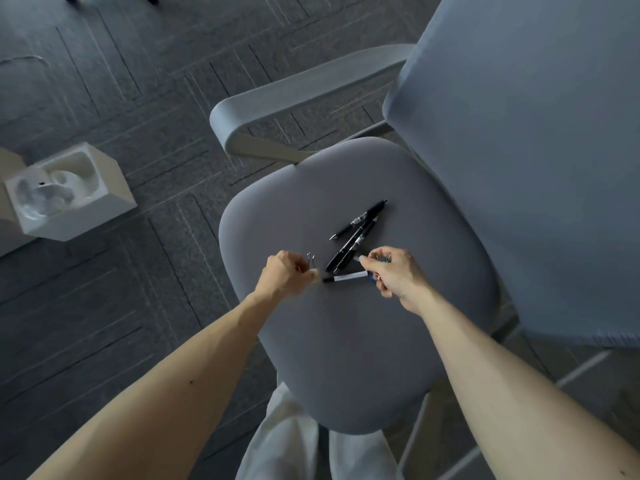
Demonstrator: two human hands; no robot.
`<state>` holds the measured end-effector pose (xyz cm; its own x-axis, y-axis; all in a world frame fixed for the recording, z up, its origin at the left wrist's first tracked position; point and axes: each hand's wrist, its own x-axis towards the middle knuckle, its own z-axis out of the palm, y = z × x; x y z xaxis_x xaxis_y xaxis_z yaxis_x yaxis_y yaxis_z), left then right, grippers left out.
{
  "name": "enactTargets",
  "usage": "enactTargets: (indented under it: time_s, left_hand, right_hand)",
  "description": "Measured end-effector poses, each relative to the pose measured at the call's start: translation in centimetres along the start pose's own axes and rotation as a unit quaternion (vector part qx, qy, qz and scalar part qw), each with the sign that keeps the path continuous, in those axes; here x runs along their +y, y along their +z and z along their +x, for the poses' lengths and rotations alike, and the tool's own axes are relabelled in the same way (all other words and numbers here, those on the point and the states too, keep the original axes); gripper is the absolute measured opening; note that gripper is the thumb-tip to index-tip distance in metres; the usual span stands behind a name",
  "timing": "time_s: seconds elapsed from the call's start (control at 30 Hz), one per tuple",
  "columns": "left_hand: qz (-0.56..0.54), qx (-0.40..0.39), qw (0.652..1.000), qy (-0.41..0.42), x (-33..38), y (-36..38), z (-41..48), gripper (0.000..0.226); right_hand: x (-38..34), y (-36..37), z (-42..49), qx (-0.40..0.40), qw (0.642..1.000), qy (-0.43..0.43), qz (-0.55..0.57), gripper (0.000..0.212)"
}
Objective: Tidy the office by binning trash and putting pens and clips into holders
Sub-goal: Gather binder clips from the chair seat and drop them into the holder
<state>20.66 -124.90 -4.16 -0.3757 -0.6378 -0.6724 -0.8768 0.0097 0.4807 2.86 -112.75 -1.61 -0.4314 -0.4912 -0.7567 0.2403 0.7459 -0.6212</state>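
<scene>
Three black pens [356, 233] lie crossed on the grey seat of an office chair [346, 341]. Just in front of them a white-barrelled pen [346, 278] lies flat between my hands. My left hand [285, 275] is curled around a small metal binder clip [311, 259], whose wire loops stick up above the fingers. My right hand [393, 271] grips small clips, one blue [372, 278], with its fingertips at the right end of the white pen.
A white square bin [114, 181] with crumpled trash inside stands on the dark carpet to the left. The chair's grey armrest [294, 88] and backrest [519, 133] rise behind and right of the seat. My white trouser legs show below the seat.
</scene>
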Motion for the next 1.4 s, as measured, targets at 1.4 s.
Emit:
enactTargets:
  time_s: [1.4]
  left_hand:
    - [-0.52,0.555,0.634,-0.137,-40.7,-38.2,-73.5,0.024]
  right_hand:
    - [-20.2,61.8,-65.4,-0.565,0.71,-0.265,-0.326,0.03]
